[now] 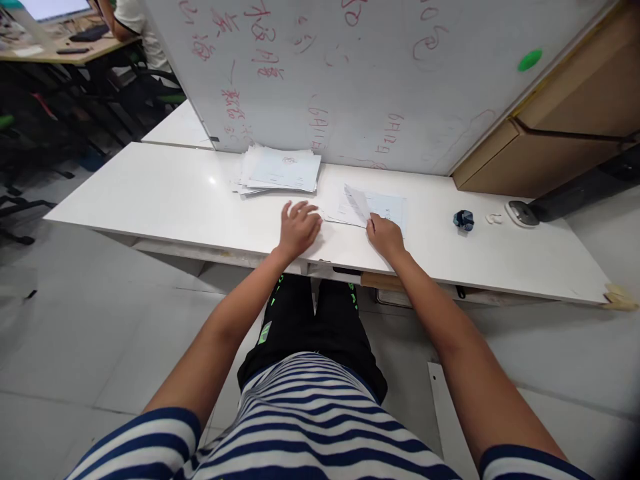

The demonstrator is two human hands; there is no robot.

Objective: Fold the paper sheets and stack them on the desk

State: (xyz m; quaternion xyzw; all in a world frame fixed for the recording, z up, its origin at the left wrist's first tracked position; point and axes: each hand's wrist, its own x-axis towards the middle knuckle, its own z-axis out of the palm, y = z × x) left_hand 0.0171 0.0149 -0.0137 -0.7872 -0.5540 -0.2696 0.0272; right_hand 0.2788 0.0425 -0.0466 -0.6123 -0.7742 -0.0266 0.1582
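A thin paper booklet [337,212] lies partly open on the white desk [200,193], with a pale blue cover or sheet [393,205] on its right side. My right hand [385,235] is closed on a raised page [357,202] of it, pinching the page's lower right edge. Just left of the booklet, my left hand [300,230] hovers at or over the desk with fingers apart and nothing in them. Behind that hand sits an uneven stack of papers [283,170], topped by a pale blue printed sheet.
A whiteboard [350,87] with red handwriting stands along the desk's back edge. To the right are a dark blue small object [464,220], a white small piece [494,219], a rounded grey device [522,214] and cardboard boxes [530,157]. Another person [145,33] sits at the far left desk.
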